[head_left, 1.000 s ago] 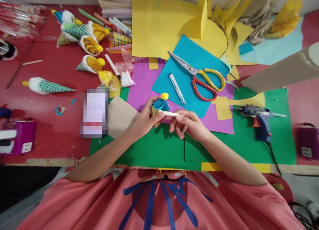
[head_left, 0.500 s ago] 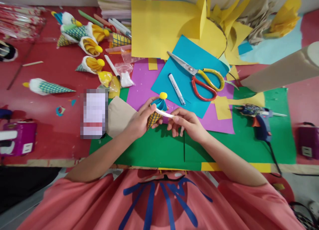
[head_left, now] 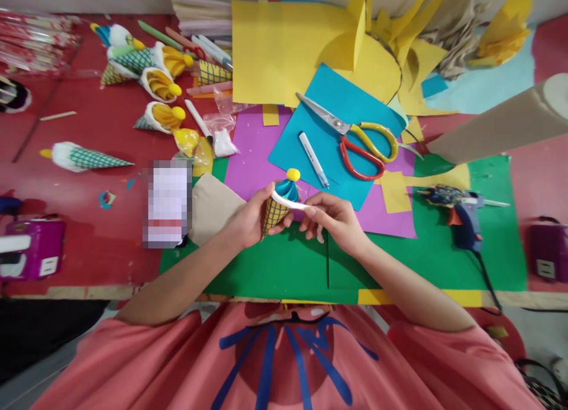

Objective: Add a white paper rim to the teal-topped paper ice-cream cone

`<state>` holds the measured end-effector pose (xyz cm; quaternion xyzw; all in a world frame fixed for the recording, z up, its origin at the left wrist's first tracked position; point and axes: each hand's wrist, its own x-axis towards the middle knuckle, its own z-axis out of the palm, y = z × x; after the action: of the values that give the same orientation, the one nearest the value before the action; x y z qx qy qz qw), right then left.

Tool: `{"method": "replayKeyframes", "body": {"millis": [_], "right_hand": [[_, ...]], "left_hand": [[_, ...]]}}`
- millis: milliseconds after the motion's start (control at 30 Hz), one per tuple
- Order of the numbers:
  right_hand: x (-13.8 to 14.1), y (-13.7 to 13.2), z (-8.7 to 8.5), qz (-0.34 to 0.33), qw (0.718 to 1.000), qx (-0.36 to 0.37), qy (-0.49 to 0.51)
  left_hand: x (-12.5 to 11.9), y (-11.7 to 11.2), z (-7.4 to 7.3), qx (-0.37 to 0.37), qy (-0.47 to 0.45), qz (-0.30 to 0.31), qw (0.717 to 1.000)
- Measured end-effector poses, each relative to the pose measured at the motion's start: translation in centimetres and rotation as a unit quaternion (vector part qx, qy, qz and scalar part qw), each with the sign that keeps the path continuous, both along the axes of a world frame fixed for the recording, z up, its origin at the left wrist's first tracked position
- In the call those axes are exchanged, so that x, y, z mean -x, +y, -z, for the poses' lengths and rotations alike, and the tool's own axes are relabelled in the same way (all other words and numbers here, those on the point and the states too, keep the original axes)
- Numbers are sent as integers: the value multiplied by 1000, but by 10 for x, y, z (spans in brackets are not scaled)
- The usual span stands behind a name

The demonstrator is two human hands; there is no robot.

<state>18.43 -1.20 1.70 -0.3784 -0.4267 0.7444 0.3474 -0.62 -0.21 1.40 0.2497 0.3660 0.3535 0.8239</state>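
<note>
My left hand point(head_left: 248, 218) is closed around a small paper cone point(head_left: 275, 210) with a yellow grid pattern, blue pleated paper point(head_left: 287, 190) on top and a yellow ball point(head_left: 293, 174) at its tip. My right hand point(head_left: 335, 218) pinches one end of a soft white strip point(head_left: 288, 202), which curves around the cone's rim just under the blue pleats. Both hands hover over a green sheet point(head_left: 399, 262) near the table's front edge.
Scissors point(head_left: 359, 141) and a white marker point(head_left: 313, 158) lie on a blue sheet. A glue gun point(head_left: 459, 212) rests at the right. Several finished cones point(head_left: 155, 81) lie at the back left beside yellow paper point(head_left: 275, 49). A purple box point(head_left: 29, 247) sits at left.
The white strip, straight and held beside the cone a second ago, now bends around the cone's rim. My left hand has turned the cone so its gridded body shows.
</note>
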Motion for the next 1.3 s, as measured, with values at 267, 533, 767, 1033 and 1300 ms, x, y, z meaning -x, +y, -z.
{"method": "replayKeyframes", "body": {"millis": [267, 533, 767, 1033, 1300], "right_hand": [[0, 2, 1, 2, 1000, -16, -21], [1, 1, -3, 9, 1000, -23, -16], [3, 1, -5, 40, 998, -44, -10], [3, 0, -2, 34, 999, -36, -14], [3, 0, -3, 33, 999, -29, -17]], "left_hand": [[-2, -3, -1, 31, 0, -3, 1000], [-1, -1, 3, 55, -8, -56, 997], [-1, 0, -2, 104, -46, -53, 992], [-3, 0, -5, 124, -57, -38, 990], [-5, -1, -6, 76, -38, -27, 996]]}}
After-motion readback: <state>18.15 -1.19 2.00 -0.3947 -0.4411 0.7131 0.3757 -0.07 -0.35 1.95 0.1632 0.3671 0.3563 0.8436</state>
